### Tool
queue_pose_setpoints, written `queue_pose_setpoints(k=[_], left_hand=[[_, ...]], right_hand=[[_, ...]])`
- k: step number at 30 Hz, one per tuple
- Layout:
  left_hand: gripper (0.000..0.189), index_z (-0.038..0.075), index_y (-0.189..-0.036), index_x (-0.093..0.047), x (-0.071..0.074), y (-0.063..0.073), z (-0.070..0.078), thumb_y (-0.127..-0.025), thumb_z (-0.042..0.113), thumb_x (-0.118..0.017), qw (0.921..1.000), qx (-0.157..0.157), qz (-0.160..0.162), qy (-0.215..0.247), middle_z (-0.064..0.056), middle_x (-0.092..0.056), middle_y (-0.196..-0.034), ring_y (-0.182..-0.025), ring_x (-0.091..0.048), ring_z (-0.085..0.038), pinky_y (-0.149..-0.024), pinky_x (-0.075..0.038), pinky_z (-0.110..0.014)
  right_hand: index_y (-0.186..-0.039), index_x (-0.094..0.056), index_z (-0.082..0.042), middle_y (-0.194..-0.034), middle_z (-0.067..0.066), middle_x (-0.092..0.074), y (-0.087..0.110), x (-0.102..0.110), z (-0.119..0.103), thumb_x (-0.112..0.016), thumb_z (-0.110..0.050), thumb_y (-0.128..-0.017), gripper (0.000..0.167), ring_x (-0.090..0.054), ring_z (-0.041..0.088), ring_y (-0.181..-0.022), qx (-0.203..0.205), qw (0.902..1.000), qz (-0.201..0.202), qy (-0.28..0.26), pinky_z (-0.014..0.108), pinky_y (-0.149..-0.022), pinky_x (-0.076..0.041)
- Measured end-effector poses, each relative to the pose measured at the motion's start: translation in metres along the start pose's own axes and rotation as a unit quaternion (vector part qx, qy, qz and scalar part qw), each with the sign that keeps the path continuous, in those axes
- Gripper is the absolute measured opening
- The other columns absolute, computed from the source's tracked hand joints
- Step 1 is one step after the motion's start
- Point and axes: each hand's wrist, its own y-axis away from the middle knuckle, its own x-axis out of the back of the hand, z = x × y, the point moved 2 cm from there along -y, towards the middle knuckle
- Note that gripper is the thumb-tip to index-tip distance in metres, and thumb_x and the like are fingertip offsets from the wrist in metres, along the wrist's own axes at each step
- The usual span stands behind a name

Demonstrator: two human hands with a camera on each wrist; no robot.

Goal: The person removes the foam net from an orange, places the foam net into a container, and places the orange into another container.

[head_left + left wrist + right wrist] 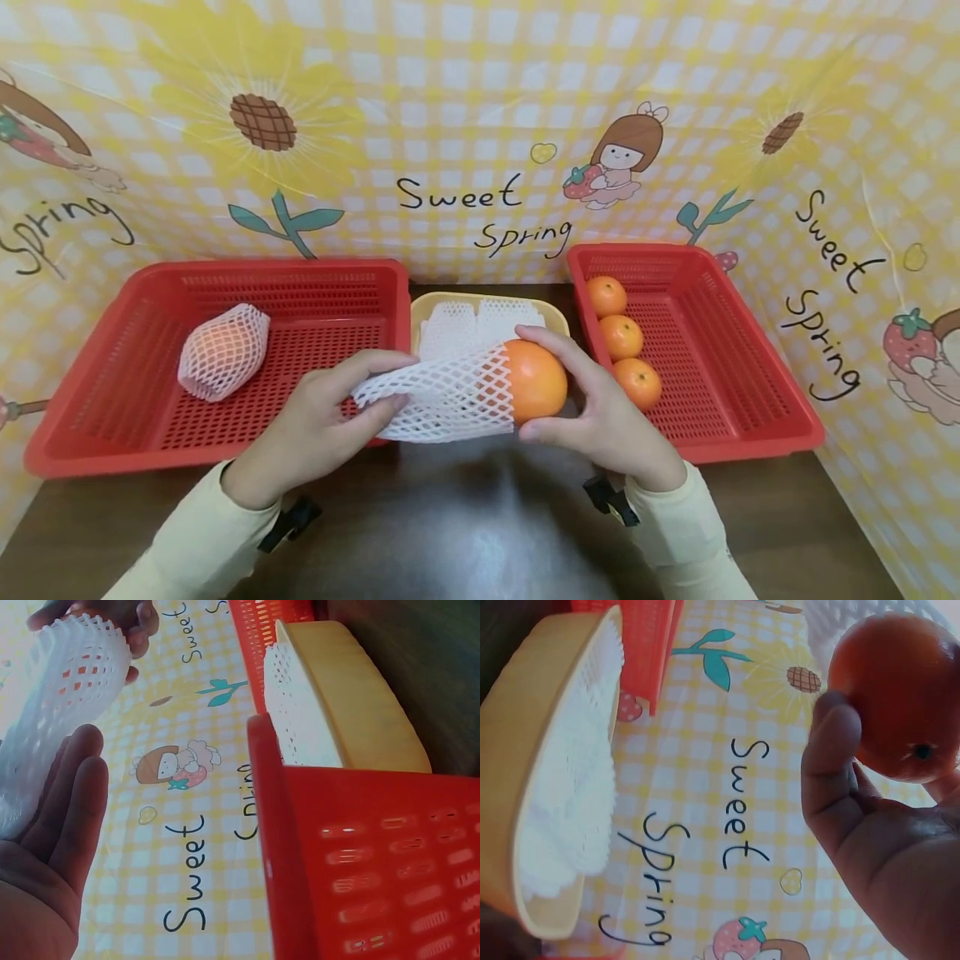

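My left hand (318, 421) pinches the closed-looking end of a white foam fruit net (442, 398) between thumb and fingers. An orange (538, 381) sits partly inside the net's other end, its right half bare. Fingers and thumb of my right hand (600, 408) grip the orange from the right, one above and one below. In the right wrist view the bare side of the orange (900, 697) shows a dark stem spot. The left wrist view shows the net (71, 682) stretched over the fruit, with the left fingers (82, 795) along it.
A red basket (285, 271) on the left holds one netted orange (223, 350). Another red basket (750, 333) on the right holds three bare oranges (621, 337) along its left wall. Between them, behind my hands, a yellow tray (557, 313) holds white foam nets (457, 329).
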Motion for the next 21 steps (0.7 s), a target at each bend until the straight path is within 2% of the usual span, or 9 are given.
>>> queue_pose_setpoints(k=[3,5,8,11,16,19,21], left_hand=[[0.049,0.015,-0.126,-0.065,0.001,0.001,-0.001,-0.083,-0.007,-0.077,1.0000,0.001,0.003,0.003,0.000,-0.070,-0.113,-0.084,-0.066,-0.011,-0.068,-0.054,-0.022],[0.049,0.014,-0.126,-0.065,0.001,0.002,-0.002,-0.083,-0.008,-0.076,1.0000,-0.001,0.004,0.006,0.000,-0.070,-0.113,-0.085,-0.066,-0.011,-0.069,-0.054,-0.021],[0.049,0.014,-0.126,-0.066,0.001,0.003,-0.002,-0.084,-0.008,-0.076,0.9999,0.000,0.005,0.010,-0.001,-0.071,-0.113,-0.085,-0.066,-0.011,-0.068,-0.055,-0.022],[0.048,0.014,-0.126,-0.066,0.001,0.004,-0.002,-0.084,-0.009,-0.075,0.9999,0.002,0.004,0.014,-0.001,-0.071,-0.113,-0.084,-0.067,-0.011,-0.067,-0.055,-0.023],[0.049,0.014,-0.126,-0.066,0.001,0.005,-0.003,-0.084,-0.010,-0.074,0.9997,-0.002,-0.001,0.023,-0.002,-0.071,-0.114,-0.084,-0.067,-0.012,-0.068,-0.056,-0.024],[0.048,0.014,-0.126,-0.066,0.001,0.006,-0.003,-0.085,-0.010,-0.074,0.9998,-0.003,-0.002,0.021,-0.002,-0.071,-0.115,-0.086,-0.067,-0.012,-0.069,-0.056,-0.024],[0.048,0.014,-0.125,-0.066,0.002,0.007,-0.003,-0.085,-0.010,-0.074,0.9998,-0.004,0.001,0.019,-0.002,-0.071,-0.115,-0.087,-0.067,-0.012,-0.070,-0.056,-0.024]], right_hand=[[-0.153,-0.040,-0.025,-0.143,0.006,-0.045,0.003,0.006,-0.003,-0.084,-0.014,-0.085,0.082,-0.048,0.029,-0.125,-0.004,0.9998,-0.005,0.016,0.043,-0.096,-0.050],[-0.152,-0.040,-0.025,-0.144,0.004,-0.044,0.005,0.012,-0.006,-0.082,-0.010,-0.085,0.080,-0.047,0.028,-0.125,-0.002,0.9990,-0.003,0.045,0.043,-0.096,-0.050],[-0.149,-0.042,-0.024,-0.143,0.000,-0.045,0.008,0.021,-0.011,-0.080,-0.003,-0.084,0.078,-0.049,0.024,-0.124,0.000,0.9952,0.012,0.098,0.040,-0.097,-0.049],[-0.148,-0.043,-0.022,-0.140,0.001,-0.047,0.010,0.030,-0.015,-0.080,-0.003,-0.084,0.076,-0.050,0.025,-0.122,0.013,0.9915,0.026,0.127,0.038,-0.095,-0.050],[-0.150,-0.041,-0.018,-0.137,0.007,-0.045,0.009,0.045,-0.014,-0.073,-0.006,-0.091,0.069,-0.053,0.032,-0.111,0.037,0.9926,0.034,0.111,0.039,-0.081,-0.057],[-0.151,-0.039,-0.011,-0.134,0.012,-0.046,0.008,0.054,-0.014,-0.066,-0.003,-0.094,0.063,-0.059,0.034,-0.099,0.054,0.9928,0.045,0.097,0.041,-0.069,-0.059],[-0.150,-0.039,-0.010,-0.132,0.013,-0.047,0.008,0.058,-0.015,-0.062,0.000,-0.095,0.061,-0.060,0.033,-0.096,0.061,0.9908,0.057,0.107,0.039,-0.066,-0.059]])
